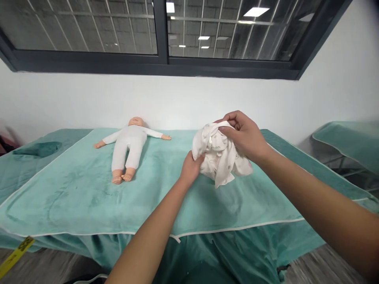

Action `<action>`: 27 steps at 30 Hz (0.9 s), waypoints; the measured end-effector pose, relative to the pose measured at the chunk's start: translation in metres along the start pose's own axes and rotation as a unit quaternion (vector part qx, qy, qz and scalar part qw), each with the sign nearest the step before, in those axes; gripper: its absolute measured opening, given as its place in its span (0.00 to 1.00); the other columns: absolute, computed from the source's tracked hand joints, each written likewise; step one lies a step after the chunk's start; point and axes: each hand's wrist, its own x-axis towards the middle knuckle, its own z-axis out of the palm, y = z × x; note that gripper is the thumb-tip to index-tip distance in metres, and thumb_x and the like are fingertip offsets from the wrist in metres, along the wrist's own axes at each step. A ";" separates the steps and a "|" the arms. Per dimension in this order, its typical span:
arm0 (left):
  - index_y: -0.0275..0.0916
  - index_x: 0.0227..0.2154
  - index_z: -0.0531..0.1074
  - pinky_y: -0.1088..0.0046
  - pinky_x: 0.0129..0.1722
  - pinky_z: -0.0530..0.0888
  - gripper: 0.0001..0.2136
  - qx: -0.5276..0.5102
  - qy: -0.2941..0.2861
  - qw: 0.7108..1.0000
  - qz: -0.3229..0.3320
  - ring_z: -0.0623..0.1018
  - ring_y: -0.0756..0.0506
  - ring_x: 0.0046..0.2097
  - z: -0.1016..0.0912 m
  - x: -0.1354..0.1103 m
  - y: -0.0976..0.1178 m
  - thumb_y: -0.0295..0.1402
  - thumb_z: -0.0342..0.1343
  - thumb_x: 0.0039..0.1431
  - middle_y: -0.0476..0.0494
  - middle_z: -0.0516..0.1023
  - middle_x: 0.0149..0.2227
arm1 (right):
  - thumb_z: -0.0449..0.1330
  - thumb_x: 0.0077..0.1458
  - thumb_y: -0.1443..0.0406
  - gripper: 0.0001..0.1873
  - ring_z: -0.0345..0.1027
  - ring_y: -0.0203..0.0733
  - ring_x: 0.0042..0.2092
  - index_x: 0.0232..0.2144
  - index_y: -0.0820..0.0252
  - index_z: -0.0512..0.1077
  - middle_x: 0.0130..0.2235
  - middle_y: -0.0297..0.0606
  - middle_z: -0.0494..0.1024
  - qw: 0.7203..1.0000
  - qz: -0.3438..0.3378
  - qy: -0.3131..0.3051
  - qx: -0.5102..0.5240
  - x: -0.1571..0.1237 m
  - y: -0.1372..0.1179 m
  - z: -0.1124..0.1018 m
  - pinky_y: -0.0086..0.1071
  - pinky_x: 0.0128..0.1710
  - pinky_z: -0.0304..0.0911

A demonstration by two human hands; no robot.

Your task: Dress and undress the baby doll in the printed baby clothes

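Observation:
A bunched white baby garment (218, 159) is held above the teal towel (83, 197) at the middle right. My left hand (191, 167) pinches its lower left edge, fingers closed. From above, my right hand (244, 134) grips the top of the garment, fingers curled into the cloth. A baby doll (128, 148) in a white suit lies on its back to the left, arms spread, feet toward me, well apart from both hands.
The towel covers a bed draped in darker teal sheet (242, 252). A folded dark teal cloth (38, 149) lies at the far left. Another teal-covered bed (349, 138) stands at the right. White wall and a dark-framed window (161, 39) lie behind.

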 end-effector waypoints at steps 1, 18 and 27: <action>0.34 0.48 0.74 0.60 0.53 0.69 0.17 0.021 0.018 1.000 -0.005 0.76 0.37 0.51 -0.007 -0.001 0.002 0.36 0.57 0.57 0.35 0.79 0.50 | 0.58 0.54 0.62 0.10 0.72 0.41 0.38 0.40 0.54 0.66 0.39 0.34 0.78 1.000 0.011 0.011 0.004 0.000 0.013 -0.001 0.34 0.36 0.65; 0.34 0.49 0.75 0.63 0.56 0.72 0.27 -0.185 0.028 0.954 -0.234 0.78 0.40 0.52 -0.068 -0.024 -0.051 0.54 0.52 0.61 0.33 0.79 0.52 | 0.59 0.56 0.61 0.16 0.67 0.50 0.50 0.48 0.56 0.67 0.48 0.43 0.74 0.969 0.038 -0.182 -0.160 -0.102 0.082 0.096 0.42 0.50 0.62; 0.34 0.55 0.72 0.60 0.57 0.73 0.33 -0.277 0.030 0.933 -0.230 0.77 0.39 0.55 -0.080 -0.029 -0.066 0.58 0.46 0.62 0.31 0.77 0.53 | 0.55 0.59 0.58 0.10 0.66 0.44 0.40 0.27 0.56 0.65 0.36 0.36 0.72 0.967 0.094 -0.192 -0.137 -0.105 0.079 0.135 0.38 0.42 0.60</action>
